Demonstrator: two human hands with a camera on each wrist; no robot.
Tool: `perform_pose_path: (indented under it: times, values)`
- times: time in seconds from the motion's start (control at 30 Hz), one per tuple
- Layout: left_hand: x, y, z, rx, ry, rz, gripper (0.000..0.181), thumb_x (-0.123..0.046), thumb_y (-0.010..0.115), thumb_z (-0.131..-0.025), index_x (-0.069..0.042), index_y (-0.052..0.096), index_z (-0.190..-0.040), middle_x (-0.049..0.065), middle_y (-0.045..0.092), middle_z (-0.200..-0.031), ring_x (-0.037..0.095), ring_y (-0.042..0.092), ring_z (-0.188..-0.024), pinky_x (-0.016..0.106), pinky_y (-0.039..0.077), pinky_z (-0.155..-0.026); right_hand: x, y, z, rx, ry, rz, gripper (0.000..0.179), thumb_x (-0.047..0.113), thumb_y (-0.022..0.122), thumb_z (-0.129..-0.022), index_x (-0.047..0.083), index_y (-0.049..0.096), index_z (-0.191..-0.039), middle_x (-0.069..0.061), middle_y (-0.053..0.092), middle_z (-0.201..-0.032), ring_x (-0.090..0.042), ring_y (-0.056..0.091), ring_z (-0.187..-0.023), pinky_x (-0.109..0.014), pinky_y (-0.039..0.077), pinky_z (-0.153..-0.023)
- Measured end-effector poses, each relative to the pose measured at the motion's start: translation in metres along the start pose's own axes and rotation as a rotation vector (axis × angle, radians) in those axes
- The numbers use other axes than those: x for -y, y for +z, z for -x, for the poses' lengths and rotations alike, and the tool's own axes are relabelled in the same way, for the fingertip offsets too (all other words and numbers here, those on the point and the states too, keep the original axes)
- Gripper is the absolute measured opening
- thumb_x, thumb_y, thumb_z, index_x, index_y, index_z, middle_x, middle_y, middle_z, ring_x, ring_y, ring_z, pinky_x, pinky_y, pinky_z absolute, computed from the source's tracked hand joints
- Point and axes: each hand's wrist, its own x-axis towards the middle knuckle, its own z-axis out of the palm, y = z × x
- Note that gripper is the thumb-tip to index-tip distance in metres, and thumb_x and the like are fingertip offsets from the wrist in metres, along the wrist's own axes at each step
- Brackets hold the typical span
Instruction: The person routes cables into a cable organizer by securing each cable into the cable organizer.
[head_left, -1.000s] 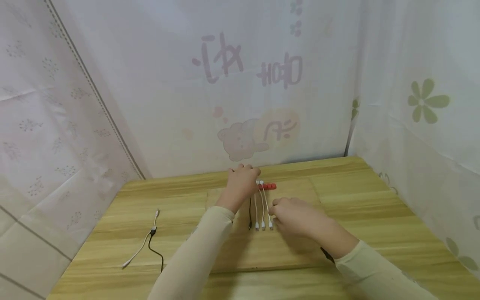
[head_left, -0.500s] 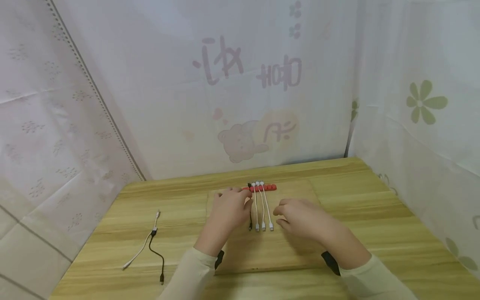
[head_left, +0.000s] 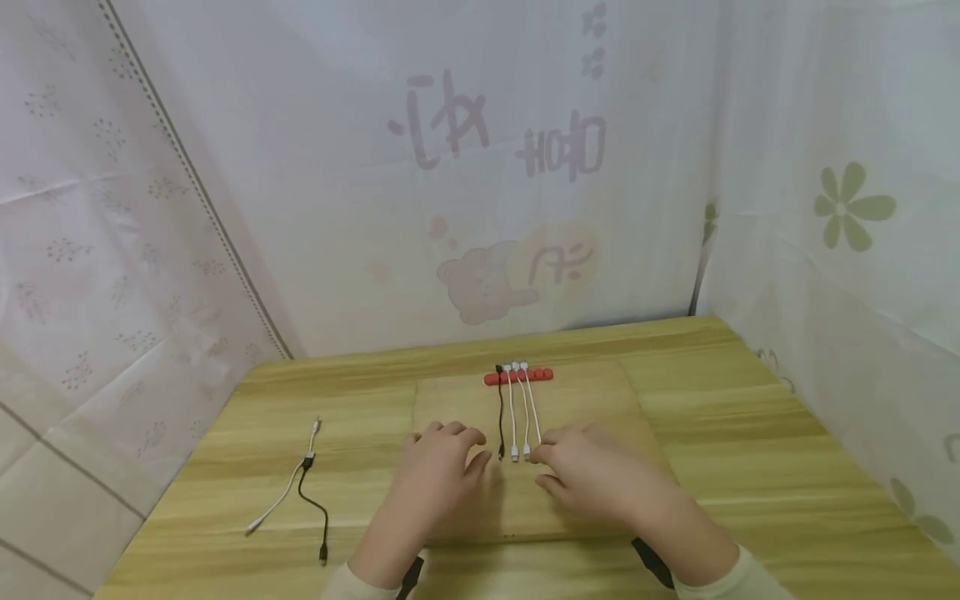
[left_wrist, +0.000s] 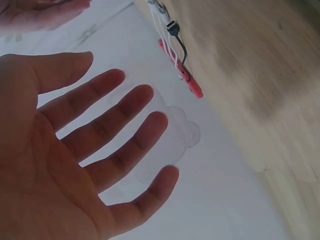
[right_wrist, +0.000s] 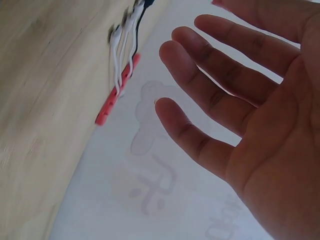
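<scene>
A red cable holder strip [head_left: 546, 374] lies near the back of a thin wooden board [head_left: 585, 392]. One black cable [head_left: 501, 417] and several white cables [head_left: 513, 417] run side by side from its slots toward the front. My left hand [head_left: 441, 467], fingers spread and holding nothing, hovers left of the black cable's front end. On the other side, my right hand [head_left: 592, 471] overlaps the front end of the rightmost white cable in the head view. Both wrist views show empty palms, with the red strip [left_wrist: 196, 89] and cables beyond the fingertips.
At the left of the wooden table [head_left: 240, 433] lie a white cable [head_left: 279, 502] and a black cable [head_left: 315, 503], meeting at a black plug [head_left: 307, 461]. Patterned white curtains [head_left: 337, 208] hang close behind the table and along both sides.
My left hand has drawn back from the red strip toward the front left, uncovering the strip and the black cable. The right hand has come slightly nearer the front. The cables lie unchanged.
</scene>
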Motion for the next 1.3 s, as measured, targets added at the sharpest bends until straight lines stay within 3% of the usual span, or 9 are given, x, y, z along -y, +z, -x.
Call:
perform_pose_path:
  times: [0.2, 0.37, 0.6, 0.8, 0.9, 1.1, 1.17, 1.3]
  values:
    - [0.003, -0.005, 0.009, 0.022, 0.005, 0.034, 0.019, -0.034, 0.073, -0.101, -0.019, 0.080, -0.111, 0.001, 0.079, -0.111, 0.028, 0.074, -0.104, 0.055, 0.059, -0.084, 0.013, 0.001, 0.000, 0.028, 0.017, -0.028, 0.022, 0.026, 0.078, -0.097, 0.014, 0.079, -0.114, 0.002, 0.076, -0.109, -0.019, 0.074, -0.103, -0.053, 0.057, -0.092]
    - [0.003, -0.009, 0.011, 0.044, 0.002, 0.062, 0.021, -0.034, 0.072, -0.102, -0.019, 0.079, -0.114, 0.002, 0.079, -0.115, 0.030, 0.074, -0.109, 0.057, 0.059, -0.089, 0.018, 0.001, 0.000, 0.025, 0.028, -0.027, 0.023, 0.027, 0.078, -0.096, 0.015, 0.078, -0.115, 0.000, 0.076, -0.114, -0.021, 0.073, -0.109, -0.054, 0.056, -0.097]
    - [0.014, -0.013, 0.014, 0.008, -0.033, 0.122, 0.022, -0.031, 0.072, -0.102, -0.014, 0.079, -0.114, 0.006, 0.079, -0.117, 0.034, 0.074, -0.111, 0.056, 0.060, -0.088, 0.031, 0.002, -0.008, 0.052, 0.024, -0.053, 0.024, 0.031, 0.077, -0.097, 0.016, 0.079, -0.116, 0.002, 0.076, -0.113, -0.018, 0.073, -0.107, -0.052, 0.056, -0.097]
    - [0.032, -0.014, 0.020, 0.005, -0.128, 0.151, 0.025, -0.032, 0.071, -0.103, -0.014, 0.078, -0.118, 0.005, 0.078, -0.121, 0.032, 0.075, -0.112, 0.052, 0.061, -0.088, 0.046, 0.007, -0.021, 0.031, -0.020, -0.065, 0.020, 0.030, 0.078, -0.096, 0.016, 0.079, -0.111, 0.007, 0.073, -0.101, -0.011, 0.070, -0.093, -0.045, 0.057, -0.084]
    - [0.043, -0.017, 0.024, 0.003, -0.187, 0.171, 0.026, -0.034, 0.070, -0.103, -0.015, 0.077, -0.121, 0.004, 0.077, -0.123, 0.031, 0.075, -0.112, 0.050, 0.061, -0.087, 0.055, 0.009, -0.028, 0.043, -0.038, -0.078, 0.020, 0.030, 0.078, -0.097, 0.017, 0.079, -0.112, 0.007, 0.073, -0.101, -0.009, 0.070, -0.093, -0.044, 0.058, -0.084]
    - [0.066, -0.028, 0.033, 0.039, -0.298, 0.232, 0.031, -0.035, 0.066, -0.106, -0.016, 0.073, -0.129, 0.007, 0.073, -0.132, 0.031, 0.075, -0.107, 0.044, 0.061, -0.074, 0.073, 0.017, -0.044, 0.064, -0.078, -0.044, 0.014, 0.031, 0.077, -0.098, 0.021, 0.078, -0.107, 0.011, 0.071, -0.097, -0.004, 0.067, -0.087, -0.037, 0.056, -0.079]
    - [0.076, -0.032, 0.036, 0.031, -0.329, 0.223, 0.032, -0.034, 0.066, -0.106, -0.014, 0.073, -0.130, 0.009, 0.073, -0.132, 0.028, 0.075, -0.093, 0.040, 0.058, -0.064, 0.080, 0.021, -0.051, 0.073, -0.089, -0.007, 0.011, 0.034, 0.075, -0.099, 0.024, 0.078, -0.104, 0.013, 0.070, -0.096, -0.004, 0.067, -0.087, -0.036, 0.056, -0.081]
    - [0.097, -0.039, 0.041, 0.015, -0.367, 0.184, 0.033, -0.032, 0.066, -0.106, -0.012, 0.072, -0.130, 0.014, 0.074, -0.130, 0.028, 0.074, -0.086, 0.035, 0.051, -0.055, 0.098, 0.030, -0.063, 0.104, -0.126, 0.054, 0.011, 0.039, 0.072, -0.101, 0.029, 0.076, -0.104, 0.016, 0.070, -0.097, -0.002, 0.067, -0.093, -0.037, 0.057, -0.088]
